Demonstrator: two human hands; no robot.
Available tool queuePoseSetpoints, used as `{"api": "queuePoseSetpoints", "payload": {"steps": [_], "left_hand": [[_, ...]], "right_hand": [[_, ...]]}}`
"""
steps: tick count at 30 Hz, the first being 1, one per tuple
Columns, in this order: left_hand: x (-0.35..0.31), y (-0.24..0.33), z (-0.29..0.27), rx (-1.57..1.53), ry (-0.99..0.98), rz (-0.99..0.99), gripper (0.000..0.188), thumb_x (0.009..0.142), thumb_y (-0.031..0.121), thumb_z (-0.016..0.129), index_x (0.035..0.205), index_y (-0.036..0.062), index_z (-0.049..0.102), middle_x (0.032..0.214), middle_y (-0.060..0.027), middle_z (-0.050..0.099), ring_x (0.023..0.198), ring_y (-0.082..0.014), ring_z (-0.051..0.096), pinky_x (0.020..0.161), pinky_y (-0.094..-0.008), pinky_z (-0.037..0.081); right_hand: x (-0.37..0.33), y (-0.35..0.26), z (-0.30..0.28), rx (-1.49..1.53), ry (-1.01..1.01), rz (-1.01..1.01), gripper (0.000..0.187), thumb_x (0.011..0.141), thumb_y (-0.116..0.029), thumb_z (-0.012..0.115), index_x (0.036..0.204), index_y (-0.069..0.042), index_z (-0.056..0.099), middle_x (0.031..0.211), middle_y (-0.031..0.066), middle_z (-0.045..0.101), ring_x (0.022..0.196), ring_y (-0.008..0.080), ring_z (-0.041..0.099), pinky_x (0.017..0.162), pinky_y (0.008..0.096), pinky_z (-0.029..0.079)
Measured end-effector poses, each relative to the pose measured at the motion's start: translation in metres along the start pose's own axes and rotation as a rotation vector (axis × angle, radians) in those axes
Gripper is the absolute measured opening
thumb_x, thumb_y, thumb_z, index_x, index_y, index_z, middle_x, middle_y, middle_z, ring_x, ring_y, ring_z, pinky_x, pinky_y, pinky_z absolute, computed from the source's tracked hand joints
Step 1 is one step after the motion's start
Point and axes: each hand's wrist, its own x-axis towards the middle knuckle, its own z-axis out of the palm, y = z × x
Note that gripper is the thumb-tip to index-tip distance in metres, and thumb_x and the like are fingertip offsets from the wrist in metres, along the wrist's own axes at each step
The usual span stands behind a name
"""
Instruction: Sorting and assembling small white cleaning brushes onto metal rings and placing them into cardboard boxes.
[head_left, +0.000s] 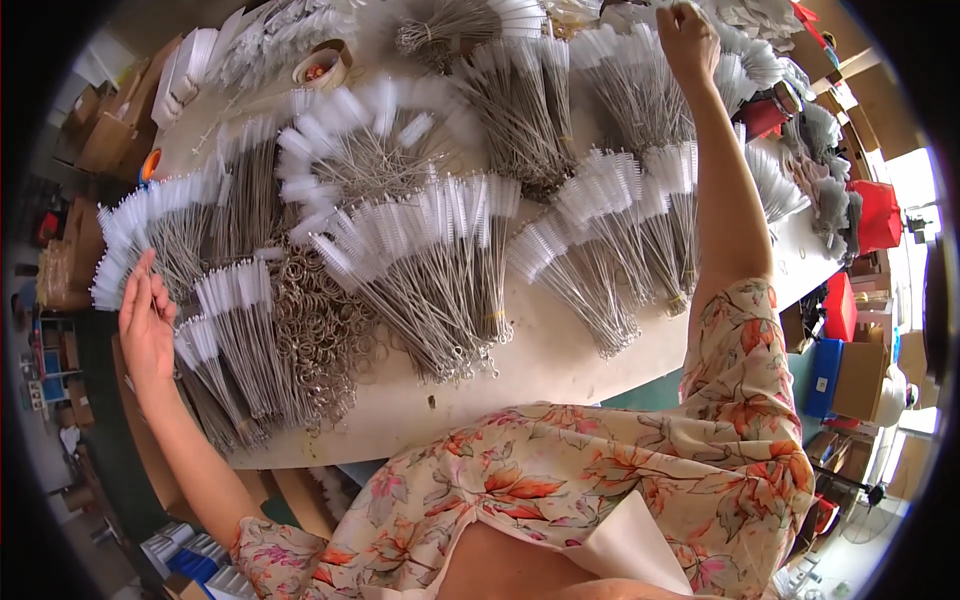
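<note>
Bundles of white-bristled wire brushes with looped metal handles cover the table. My left hand is raised at the table's left edge, fingers stretched upward, with nothing visible in it. Beside it fans a bundle of brushes, and a smaller bundle lies just to its right. My right arm reaches to the far right, over more brushes. There my right hand is closed with curled fingers; whatever they may grip is hidden. A pile of metal rings lies between the brush bundles at the near left.
A round tub with small orange-red items stands at the back left, near a roll of orange tape. White boxes stand at the far left corner. Red bags and a blue bin are off the table's right side.
</note>
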Motion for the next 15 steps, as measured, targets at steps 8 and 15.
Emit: {"api": "queuePoseSetpoints", "payload": {"steps": [8, 15], "left_hand": [[-0.092, -0.040, 0.022, 0.116, -0.178, -0.171, 0.027, 0.092, 0.022, 0.050, 0.106, 0.0002, 0.059, 0.069, 0.0046, 0.043, 0.048, 0.0016, 0.029, 0.038, -0.0138, 0.020], [-0.126, -0.064, 0.005, -0.016, -0.182, -0.289, 0.025, 0.092, 0.021, 0.051, 0.097, -0.0015, 0.061, 0.068, 0.0037, 0.046, 0.050, 0.0008, 0.034, 0.039, -0.0139, 0.021]], "right_hand": [[-0.080, -0.158, 0.061, -0.067, -0.835, -0.272, 0.030, 0.072, -0.034, 0.058, 0.094, -0.015, 0.066, 0.093, 0.0089, 0.065, 0.089, 0.0207, 0.062, 0.068, 0.0380, 0.049], [-0.073, -0.165, 0.040, -0.030, -1.037, -0.173, 0.028, 0.057, -0.036, 0.073, 0.070, -0.012, 0.069, 0.064, 0.0054, 0.063, 0.065, 0.0189, 0.061, 0.061, 0.0347, 0.049]]}}
